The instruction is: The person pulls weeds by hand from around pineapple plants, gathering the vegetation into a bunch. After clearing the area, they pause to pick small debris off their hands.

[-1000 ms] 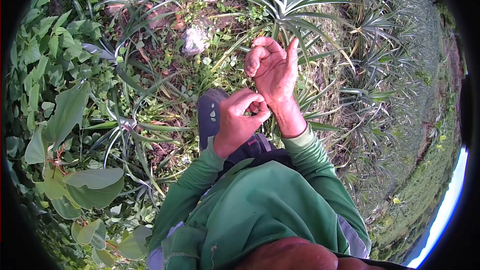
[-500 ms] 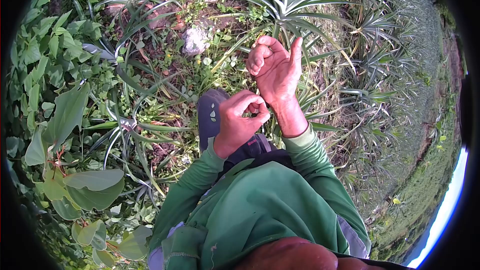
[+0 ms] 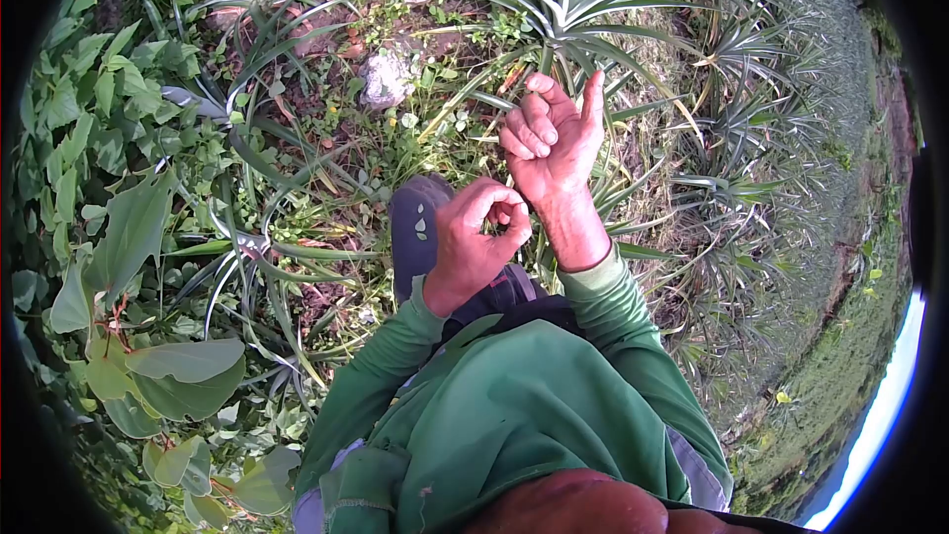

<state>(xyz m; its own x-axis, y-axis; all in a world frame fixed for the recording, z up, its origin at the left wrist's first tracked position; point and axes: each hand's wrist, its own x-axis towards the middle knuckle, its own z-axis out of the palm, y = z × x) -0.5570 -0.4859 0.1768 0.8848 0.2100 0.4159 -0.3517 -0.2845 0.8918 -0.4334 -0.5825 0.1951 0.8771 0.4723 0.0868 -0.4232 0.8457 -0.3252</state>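
My left hand (image 3: 470, 247) is closed in a pinch, thumb and forefinger curved into a ring. Its fingertips are beside the heel of my right hand; anything between them is too small or hidden to make out. Palm up, my right hand (image 3: 556, 148) holds nothing that I can see. Its fingers curl loosely inward while the thumb points away from me. Green sleeves (image 3: 618, 302) reach to both wrists. Just beyond the right hand stands a pineapple plant (image 3: 559, 25) with long, narrow leaves. Below my left hand shows a dark shoe (image 3: 413, 237) on the ground.
Rows of pineapple plants (image 3: 741, 49) run along the right side. Broad-leaved greenery (image 3: 188, 361) crowds the left. A pale rock (image 3: 387, 79) lies among weeds ahead, and another spiky plant (image 3: 252, 242) grows left of the shoe.
My right hand has turned slightly and its curled fingers now show more separately. The left hand keeps its pinch, almost in the same place.
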